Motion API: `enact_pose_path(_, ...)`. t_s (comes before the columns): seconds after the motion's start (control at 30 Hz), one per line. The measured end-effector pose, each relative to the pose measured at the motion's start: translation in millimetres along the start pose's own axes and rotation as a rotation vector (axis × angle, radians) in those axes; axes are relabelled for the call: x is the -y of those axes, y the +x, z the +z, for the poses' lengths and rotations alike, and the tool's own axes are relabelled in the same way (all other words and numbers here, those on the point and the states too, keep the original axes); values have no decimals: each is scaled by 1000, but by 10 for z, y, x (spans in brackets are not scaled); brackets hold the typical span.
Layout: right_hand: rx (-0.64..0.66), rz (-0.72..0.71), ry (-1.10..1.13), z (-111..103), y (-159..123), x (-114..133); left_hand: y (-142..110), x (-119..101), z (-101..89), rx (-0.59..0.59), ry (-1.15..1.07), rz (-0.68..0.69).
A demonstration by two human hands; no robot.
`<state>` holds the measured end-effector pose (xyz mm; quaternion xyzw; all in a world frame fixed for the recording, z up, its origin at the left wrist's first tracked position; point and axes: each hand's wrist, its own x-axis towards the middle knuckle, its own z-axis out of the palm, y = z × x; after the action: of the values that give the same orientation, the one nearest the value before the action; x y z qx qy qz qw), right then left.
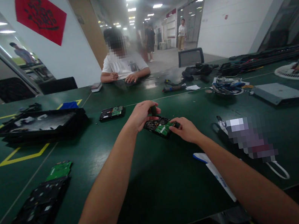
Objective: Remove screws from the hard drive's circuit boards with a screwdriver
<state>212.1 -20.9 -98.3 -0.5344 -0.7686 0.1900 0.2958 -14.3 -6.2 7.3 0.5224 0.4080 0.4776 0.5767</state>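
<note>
An opened hard drive (161, 128) with a green circuit board lies between my hands over the dark green table. My right hand (184, 129) grips its right end, thumb over the board's edge and fingers around the side. At the far left edge of the drive is my left hand (146, 113), its fingers curled. Something short and dark shows between its thumb and fingers; what it is I cannot make out. Another hard drive (112, 113) with a partly green board rests beyond my left forearm.
Black drive parts with a green board (33, 208) lie at the near left, and a black tray (45, 123) stands behind them. To the right are bundled cables (228, 86), a grey metal box (281, 92) and a white-and-blue packet (219, 175). Across the table sits a person (124, 64).
</note>
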Motion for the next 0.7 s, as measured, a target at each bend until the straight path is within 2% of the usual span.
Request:
enact_pose_path(0.17, -219, 105, -96, -17, 55, -134, -5, -11, 14, -12, -11, 16)
enact_pose_path(0.23, -262, 128, -175, -22, 73, -206, -4, -14, 9, -4, -12, 23)
enact_pose_path(0.47, -89, 141, -341, 30, 88, -243, -5, -24, -7, 19, -19, 33)
enact_pose_path(0.7, -72, 104, -382, 31, 84, -238, -14, -40, -11, 16, -23, 17)
